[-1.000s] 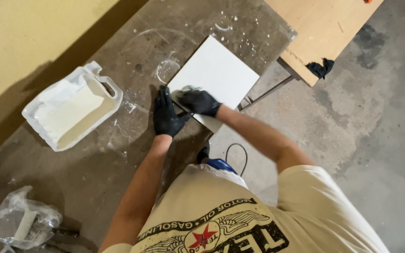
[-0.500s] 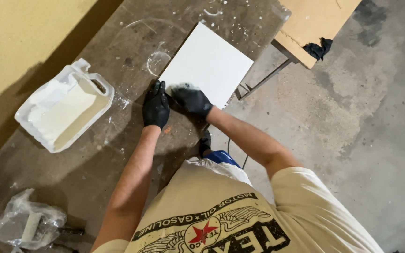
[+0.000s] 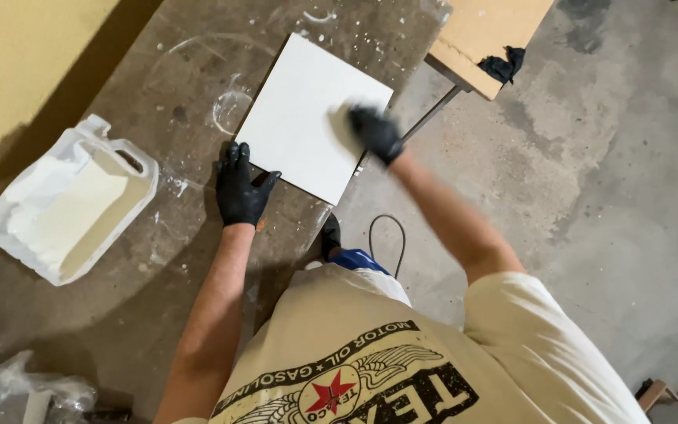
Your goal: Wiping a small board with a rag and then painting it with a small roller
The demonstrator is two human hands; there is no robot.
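Observation:
A square white tile [image 3: 296,106] lies flat on a stained grey workbench [image 3: 119,314]. My left hand [image 3: 240,187], in a black glove, rests on the bench at the tile's near corner. Its fingers are spread and its thumb is against the tile's edge. My right hand [image 3: 375,132], also in a black glove, is on top of the tile near its right edge. That hand is blurred by motion, so I cannot tell whether it holds anything.
A cut-open white plastic jug [image 3: 72,208] lies on the bench to the left. A crumpled plastic bag [image 3: 21,392] sits at the bottom left. Beyond the bench's right edge stand a wooden board [image 3: 488,31] with a black rag [image 3: 504,64], and a cable [image 3: 390,235] lies on the concrete floor.
My right hand has slid from the tile's near corner, beside my left hand, across the tile toward its right edge. My left hand stays at the near corner.

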